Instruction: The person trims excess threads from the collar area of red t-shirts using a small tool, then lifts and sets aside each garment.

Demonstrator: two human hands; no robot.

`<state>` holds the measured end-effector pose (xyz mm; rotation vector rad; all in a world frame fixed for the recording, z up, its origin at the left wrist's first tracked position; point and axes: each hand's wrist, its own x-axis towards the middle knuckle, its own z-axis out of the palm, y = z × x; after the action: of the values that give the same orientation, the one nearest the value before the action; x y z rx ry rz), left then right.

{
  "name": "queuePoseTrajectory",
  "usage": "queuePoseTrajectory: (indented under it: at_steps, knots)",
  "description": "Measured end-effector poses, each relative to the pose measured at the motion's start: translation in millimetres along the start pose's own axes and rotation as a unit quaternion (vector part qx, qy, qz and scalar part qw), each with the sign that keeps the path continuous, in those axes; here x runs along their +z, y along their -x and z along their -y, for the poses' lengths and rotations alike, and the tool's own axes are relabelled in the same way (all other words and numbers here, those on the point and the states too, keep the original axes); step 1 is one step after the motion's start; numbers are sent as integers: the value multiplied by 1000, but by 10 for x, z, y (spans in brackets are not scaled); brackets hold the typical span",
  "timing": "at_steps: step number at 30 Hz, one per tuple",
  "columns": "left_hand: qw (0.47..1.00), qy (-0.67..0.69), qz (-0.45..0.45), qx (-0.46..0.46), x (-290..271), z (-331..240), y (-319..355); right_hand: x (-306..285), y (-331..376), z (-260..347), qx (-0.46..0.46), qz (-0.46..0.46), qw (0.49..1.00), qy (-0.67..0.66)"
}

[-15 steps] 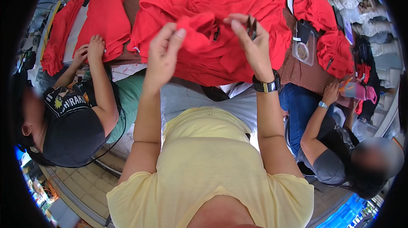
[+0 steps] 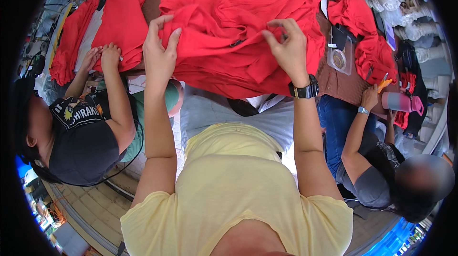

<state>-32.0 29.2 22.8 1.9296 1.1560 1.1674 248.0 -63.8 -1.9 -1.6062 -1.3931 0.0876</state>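
A large red knit garment (image 2: 238,72) lies bunched on the table in front of me, its folds gathered around a small dark tag-like piece (image 2: 236,43). My left hand (image 2: 161,48) is at the garment's left side, thumb and fingers apart, with no cloth visibly pinched. On the right, my right hand (image 2: 289,48) hovers over the cloth with thumb and forefinger apart. Its other fingers curl inward, and what lies in the palm is mostly hidden. A dark watch (image 2: 304,87) is on that wrist.
A person at left handles red cloth (image 2: 119,29). Another, at right, holds an orange item (image 2: 384,85) beside a pink bottle (image 2: 400,102). A clear plastic container (image 2: 340,58) and more red garments (image 2: 355,13) lie on the brown-covered table (image 2: 336,87).
My hands have moved apart, the left outward from the raised cloth, which now lies flatter. A small dark metal tool seen in my right hand is no longer clearly visible.
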Motion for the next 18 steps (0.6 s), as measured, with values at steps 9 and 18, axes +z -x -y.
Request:
queuePoseTrajectory:
  at_steps: [9,18]
  knots:
    - [991,-46,-98,-75,137,404,250,291,-20,-242,-7,70,997,-42]
    - [882,403,145,-195,-476,687,749,-294,430,-282,174,-14,974,-146]
